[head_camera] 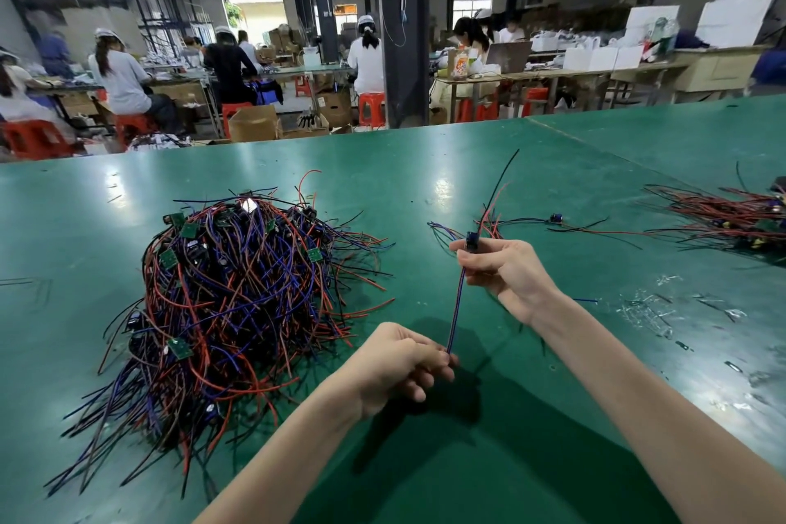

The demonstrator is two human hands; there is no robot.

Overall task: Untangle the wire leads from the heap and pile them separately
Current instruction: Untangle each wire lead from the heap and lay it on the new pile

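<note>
One wire lead point(456, 306) is held taut between both hands, right of the heap point(238, 294) and lifted off the green worktop point(425, 459). The right hand point(502, 268) pinches its upper end at a small blue component point(471, 240) between thumb and forefinger, the other fingers curled in. From the component a black and a red wire stick upward. The left hand point(400, 362), nearer the person than the heap's right edge, has curled fingers pinching the lower tip of the paired blue and red wires.

The heap is a tall tangle of red, blue and black leads with small green circuit boards point(180, 347) caught in it – any print on them is too small to read. Further right of the heap, just beyond the right hand, lies a small loose pile point(493, 225) of a few leads. Far right of the heap, at the picture's edge, a larger flat pile point(731, 217) is spread out. Clear plastic scraps point(646, 311) lie nearer than that pile.

Beyond the heap, on a distant bench, stands a bottle point(460, 65) with an orange label – its writing is blurred.
</note>
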